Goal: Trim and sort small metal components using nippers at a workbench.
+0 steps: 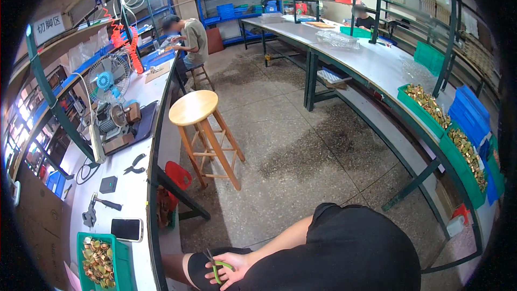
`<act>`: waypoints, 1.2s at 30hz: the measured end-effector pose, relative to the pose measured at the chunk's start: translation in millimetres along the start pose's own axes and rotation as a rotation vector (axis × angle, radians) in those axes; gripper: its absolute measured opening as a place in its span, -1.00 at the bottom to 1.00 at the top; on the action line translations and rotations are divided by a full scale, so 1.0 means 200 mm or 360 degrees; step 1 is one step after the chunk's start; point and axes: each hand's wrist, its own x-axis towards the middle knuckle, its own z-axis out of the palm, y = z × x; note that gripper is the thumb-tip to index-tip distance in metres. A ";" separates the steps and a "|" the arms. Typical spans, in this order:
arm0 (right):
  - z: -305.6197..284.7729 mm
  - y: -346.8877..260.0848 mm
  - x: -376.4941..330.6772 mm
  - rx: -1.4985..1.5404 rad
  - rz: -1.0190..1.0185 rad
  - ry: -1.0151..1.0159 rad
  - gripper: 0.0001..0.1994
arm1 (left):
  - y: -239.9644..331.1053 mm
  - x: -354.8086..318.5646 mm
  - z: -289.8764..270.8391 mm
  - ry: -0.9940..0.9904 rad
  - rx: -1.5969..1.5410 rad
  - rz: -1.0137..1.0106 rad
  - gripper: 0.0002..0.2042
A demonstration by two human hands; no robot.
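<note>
My right hand (232, 270) rests low over my lap, palm partly up. It holds a pair of pliers (217, 276) with green handles spread apart and dark jaws pointing up and away. The handles lie against the palm, with the fingers loosely around them. My left hand is out of view. On the bench to the left, nearest the pliers, stands a green bin (123, 265) with small brass-coloured metal parts (98, 261) in it. A phone (127, 229) with a dark screen lies just beyond the bin.
Along the left bench are a dark hand tool (90, 214), a small black box (108, 184), black-handled pliers (137, 165), a motor (113, 121) and a fan (109, 75). A wooden stool (194, 108) stands in the aisle. Green bins (466, 191) line the right bench. Two people sit farther back.
</note>
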 end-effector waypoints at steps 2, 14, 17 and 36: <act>0.00 -0.02 -0.02 -0.0024 -0.0024 -0.0040 -0.72 | 0.01 0.00 0.02 0.0007 -0.0033 -0.0047 -0.61; -0.07 -0.04 -0.08 0.0067 0.0006 -0.0278 -0.67 | -0.33 0.09 0.11 0.0000 -0.0078 0.0203 -0.61; -0.09 -0.04 -0.05 0.0035 0.0056 -0.0436 -0.64 | -0.43 0.11 0.08 0.0017 -0.0073 0.0232 -0.61; -0.11 -0.03 -0.03 -0.0001 0.0017 -0.0468 -0.61 | -0.02 -0.04 -0.05 0.0148 -0.0143 0.0004 -0.78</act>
